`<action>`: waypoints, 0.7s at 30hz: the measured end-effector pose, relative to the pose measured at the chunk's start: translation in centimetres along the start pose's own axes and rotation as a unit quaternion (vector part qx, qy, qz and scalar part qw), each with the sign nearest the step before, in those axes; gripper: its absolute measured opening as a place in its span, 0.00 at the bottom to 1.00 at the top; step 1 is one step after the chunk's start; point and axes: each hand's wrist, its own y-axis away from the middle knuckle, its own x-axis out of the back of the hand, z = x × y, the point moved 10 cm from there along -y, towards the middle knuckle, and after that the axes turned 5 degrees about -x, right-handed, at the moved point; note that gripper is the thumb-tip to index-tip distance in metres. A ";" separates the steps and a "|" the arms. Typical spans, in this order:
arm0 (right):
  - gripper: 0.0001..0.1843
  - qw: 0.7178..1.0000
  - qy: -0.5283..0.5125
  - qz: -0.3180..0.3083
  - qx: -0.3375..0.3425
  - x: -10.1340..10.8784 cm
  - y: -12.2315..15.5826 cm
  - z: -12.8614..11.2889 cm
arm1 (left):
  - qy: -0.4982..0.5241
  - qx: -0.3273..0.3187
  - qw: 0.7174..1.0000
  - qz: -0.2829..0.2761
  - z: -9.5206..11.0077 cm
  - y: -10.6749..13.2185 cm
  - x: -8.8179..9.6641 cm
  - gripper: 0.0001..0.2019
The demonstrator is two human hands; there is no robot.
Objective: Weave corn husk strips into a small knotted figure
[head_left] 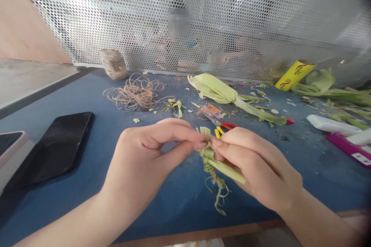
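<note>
Between my hands, above the blue table, is a small corn husk figure (209, 165) of folded and braided green strips, with thin curled shreds hanging from its lower end. My left hand (153, 154) pinches its upper part between thumb and forefinger. From the other side, my right hand (257, 166) pinches the same spot, its fingertips almost meeting the left ones. One flat strip sticks out under the right fingers. What exactly lies between the fingertips is partly hidden. Just behind the hands lie scissors (223, 125) with red and yellow handles, blades pointing away to the left.
A tangle of twine (137, 92) lies at the back left near a wrapped jar-like object (113, 63). A large corn husk (216, 88), a yellow tube (295, 75) and a purple stapler-like tool (348, 148) are farther back and right. A black phone (55, 146) rests left. Perforated metal stands behind.
</note>
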 end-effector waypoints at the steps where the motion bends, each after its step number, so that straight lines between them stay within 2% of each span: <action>1: 0.04 1.000 0.007 0.006 0.003 0.2 0.0 -0.1 | 0.001 0.001 1.000 -0.002 0.0 0.0 -0.1 0.09; 8: 0.14 0.998 0.008 -0.066 -0.006 -0.3 -0.6 0.0 | -0.012 0.001 1.000 -0.005 0.0 0.0 -0.1 0.09; 17: 0.13 0.997 0.030 -0.063 -0.018 -0.2 -0.4 0.2 | -0.052 -0.046 0.998 -0.003 1.0 -0.1 -0.2 0.09; 21: 0.10 0.999 0.028 -0.008 0.018 0.4 -0.2 0.2 | -0.063 -0.056 0.996 -0.013 1.2 0.0 -0.3 0.09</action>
